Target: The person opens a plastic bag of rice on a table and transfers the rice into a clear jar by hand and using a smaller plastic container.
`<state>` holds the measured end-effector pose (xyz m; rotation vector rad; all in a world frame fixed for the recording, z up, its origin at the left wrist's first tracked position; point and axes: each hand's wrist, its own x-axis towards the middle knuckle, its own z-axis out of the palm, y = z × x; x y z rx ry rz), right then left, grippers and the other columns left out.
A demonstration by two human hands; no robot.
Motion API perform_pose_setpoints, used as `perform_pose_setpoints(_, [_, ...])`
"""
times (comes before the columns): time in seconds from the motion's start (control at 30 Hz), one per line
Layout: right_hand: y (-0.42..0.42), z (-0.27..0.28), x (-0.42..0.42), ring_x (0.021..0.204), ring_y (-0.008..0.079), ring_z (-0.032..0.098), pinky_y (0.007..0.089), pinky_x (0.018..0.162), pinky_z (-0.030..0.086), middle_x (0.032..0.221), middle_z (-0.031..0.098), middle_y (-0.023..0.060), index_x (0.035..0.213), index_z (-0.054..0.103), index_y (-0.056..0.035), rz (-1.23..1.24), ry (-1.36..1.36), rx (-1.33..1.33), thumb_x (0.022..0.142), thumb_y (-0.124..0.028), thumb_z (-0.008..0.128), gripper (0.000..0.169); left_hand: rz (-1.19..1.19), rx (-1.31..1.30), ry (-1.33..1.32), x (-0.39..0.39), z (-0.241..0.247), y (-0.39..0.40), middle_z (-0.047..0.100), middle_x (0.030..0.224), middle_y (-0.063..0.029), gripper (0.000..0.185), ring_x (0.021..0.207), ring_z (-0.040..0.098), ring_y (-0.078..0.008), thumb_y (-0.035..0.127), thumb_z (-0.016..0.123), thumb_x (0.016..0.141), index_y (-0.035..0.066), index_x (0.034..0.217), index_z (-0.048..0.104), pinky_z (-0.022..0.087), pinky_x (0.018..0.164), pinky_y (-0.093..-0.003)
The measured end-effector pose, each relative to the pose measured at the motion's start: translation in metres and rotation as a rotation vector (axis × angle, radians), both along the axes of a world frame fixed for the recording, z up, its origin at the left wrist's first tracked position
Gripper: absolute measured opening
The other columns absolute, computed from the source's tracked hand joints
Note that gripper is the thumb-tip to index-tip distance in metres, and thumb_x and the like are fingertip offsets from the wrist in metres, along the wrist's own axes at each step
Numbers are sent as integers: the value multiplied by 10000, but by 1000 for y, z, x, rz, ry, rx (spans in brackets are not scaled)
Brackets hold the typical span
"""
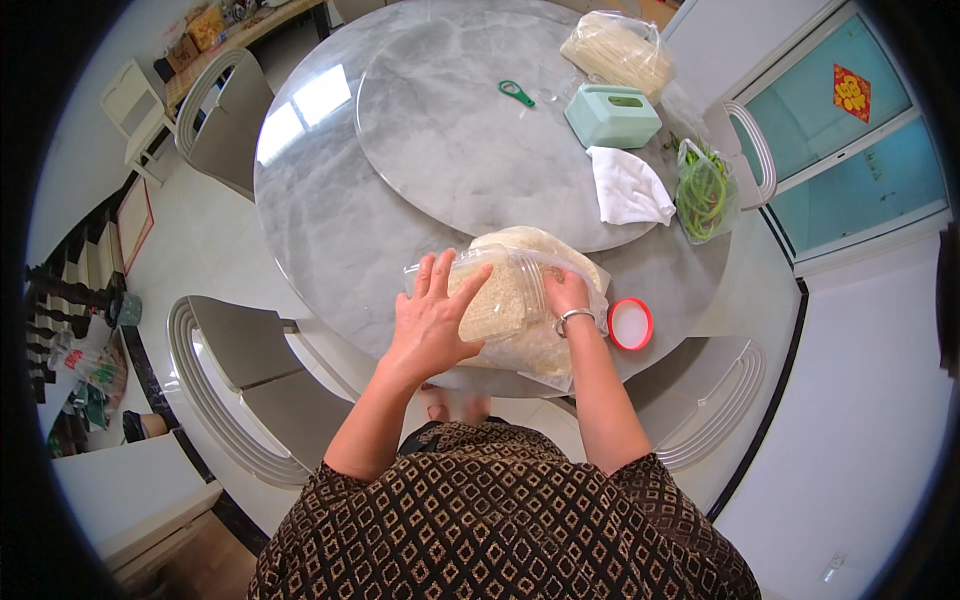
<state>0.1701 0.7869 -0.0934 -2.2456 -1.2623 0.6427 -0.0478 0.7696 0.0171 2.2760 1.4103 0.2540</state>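
Note:
A clear plastic jar [499, 296] lies tilted on its side over a plastic bag of pale, grain-like food [540, 352] at the near edge of the round table. My left hand [435, 319] is spread with its fingers apart, on or just above the jar's left part; contact is unclear. My right hand [566, 292], with a bangle at the wrist, is at the jar's mouth and the bag's opening, its fingers bent around something brownish, partly hidden by plastic. A red-rimmed lid [631, 324] lies right of the bag.
The marbled table [315, 217] carries a round turntable [450, 142]. On the right are a white cloth [630, 186], a green tissue box [611, 120], a bag of noodles [619, 52] and a bag of green vegetables [703, 191]. A green opener [516, 93] lies farther back. Chairs surround the table.

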Motion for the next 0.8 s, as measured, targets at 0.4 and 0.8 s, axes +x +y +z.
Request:
perform_pose_setpoints(0.4, [17,-44,21,914,204,523,321,786,422,1035,543,86,1078,525,-50,-414,1326,125,789,-277,527,368,-8,-1,8,6,2,1,237,1327,-147,858,1245,188,-347,233,740,516,272,1274,342,368,794,-467])
perform_pose_setpoints(0.8, [4,22,-22,749,132,566,253,676,448,853,610,65,909,583,14,-118,1040,165,849,-198,471,247,19,4,-19,2,-6,0,227,1338,-150,862,1246,190,-346,242,734,517,283,1280,335,370,801,-456])
